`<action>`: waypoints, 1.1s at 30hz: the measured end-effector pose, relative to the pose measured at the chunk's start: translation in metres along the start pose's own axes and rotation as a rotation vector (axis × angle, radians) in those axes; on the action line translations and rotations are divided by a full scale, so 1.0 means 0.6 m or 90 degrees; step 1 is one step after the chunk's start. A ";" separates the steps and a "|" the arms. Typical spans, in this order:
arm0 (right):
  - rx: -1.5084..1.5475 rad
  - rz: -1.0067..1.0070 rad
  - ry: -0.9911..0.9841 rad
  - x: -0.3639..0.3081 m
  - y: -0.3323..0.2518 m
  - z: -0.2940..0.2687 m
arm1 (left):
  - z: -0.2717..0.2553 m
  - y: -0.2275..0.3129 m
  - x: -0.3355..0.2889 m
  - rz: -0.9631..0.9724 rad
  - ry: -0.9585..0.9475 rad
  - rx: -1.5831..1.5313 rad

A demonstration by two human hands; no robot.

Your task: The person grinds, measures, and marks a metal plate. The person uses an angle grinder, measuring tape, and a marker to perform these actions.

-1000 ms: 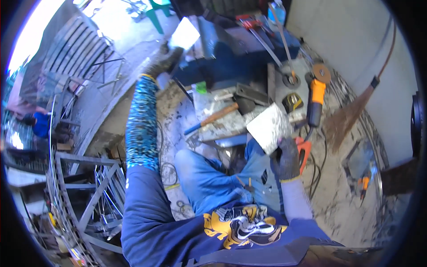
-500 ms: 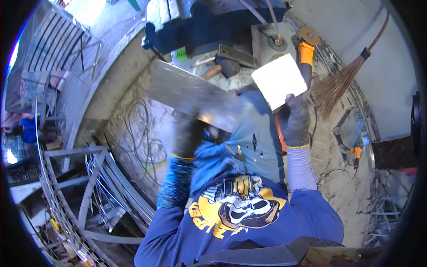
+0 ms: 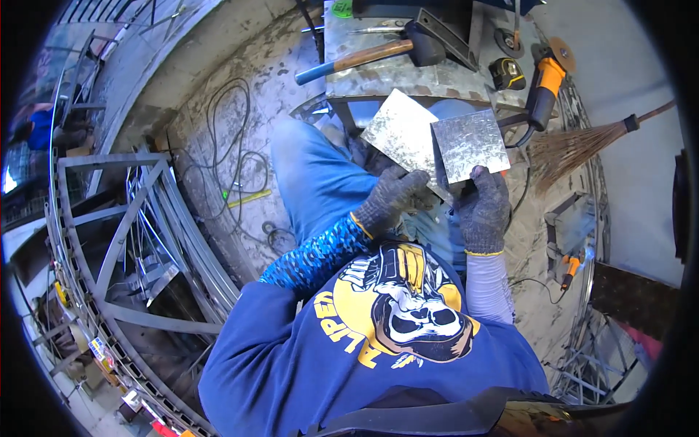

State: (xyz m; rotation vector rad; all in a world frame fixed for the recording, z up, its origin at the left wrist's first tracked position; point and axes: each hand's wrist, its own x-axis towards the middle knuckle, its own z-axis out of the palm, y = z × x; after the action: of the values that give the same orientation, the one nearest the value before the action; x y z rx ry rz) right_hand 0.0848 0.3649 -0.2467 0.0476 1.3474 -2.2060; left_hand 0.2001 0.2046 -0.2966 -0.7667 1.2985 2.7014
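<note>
My right hand, in a dark knitted glove, is closed on the near edge of a small square metal plate, thumb on top. To its left is a longer shiny metal sheet, blotchy with reflections. My left hand, gloved as well, is closed on this sheet's near left edge. The two pieces lie side by side above my lap, the sheet's right edge close to the plate's left edge. Whether they touch I cannot tell. The fingers under both pieces are hidden.
Ahead, a metal-topped bench carries a mallet, a tape measure and an angle grinder. A broom leans at the right. Cable coils lie on the floor; a metal frame and long bars stand left.
My left hand has swung the sheet rightward, up beside the square plate. The plate has turned in my right hand and no longer glares white. The view has shifted, showing more of the bench top.
</note>
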 end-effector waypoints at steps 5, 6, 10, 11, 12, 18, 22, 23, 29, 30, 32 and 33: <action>-0.058 0.042 -0.024 -0.005 -0.017 0.002 | -0.025 0.030 0.011 -0.093 -0.065 0.065; -0.074 0.014 -0.037 -0.003 -0.022 0.014 | -0.014 0.004 0.009 0.009 -0.040 0.014; -0.024 0.074 0.011 0.000 -0.025 0.026 | 0.050 -0.025 -0.008 -0.006 -0.006 -0.179; -0.026 0.075 0.016 0.003 -0.017 0.009 | 0.031 -0.030 -0.002 -0.010 -0.008 -0.181; -0.360 -0.028 -0.028 0.007 -0.003 -0.020 | 0.010 -0.032 0.002 0.003 -0.052 -0.045; -0.148 0.082 0.027 -0.002 -0.018 0.012 | -0.013 0.135 -0.104 0.151 -0.213 0.553; -0.262 0.108 0.065 0.002 -0.020 0.013 | 0.069 0.194 -0.060 0.390 -0.038 0.953; -0.264 0.106 0.059 -0.004 -0.022 0.029 | 0.073 0.180 -0.027 0.453 -0.017 1.024; -0.305 0.178 0.053 -0.011 -0.033 0.029 | 0.090 0.182 0.054 0.357 -0.082 1.162; -0.302 0.175 0.065 -0.010 -0.031 0.016 | 0.085 0.180 0.058 0.349 -0.104 1.125; -0.263 0.136 -0.007 -0.008 -0.019 -0.018 | 0.069 0.183 0.062 0.352 -0.143 1.091; -0.259 0.135 0.001 -0.010 -0.014 -0.020 | 0.054 0.181 0.061 0.352 -0.153 1.093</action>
State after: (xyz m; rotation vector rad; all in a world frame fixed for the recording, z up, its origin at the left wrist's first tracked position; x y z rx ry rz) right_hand 0.0830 0.3806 -0.2440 0.0395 1.6824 -1.7276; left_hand 0.1277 0.1523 -0.2179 0.1768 2.9669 0.7853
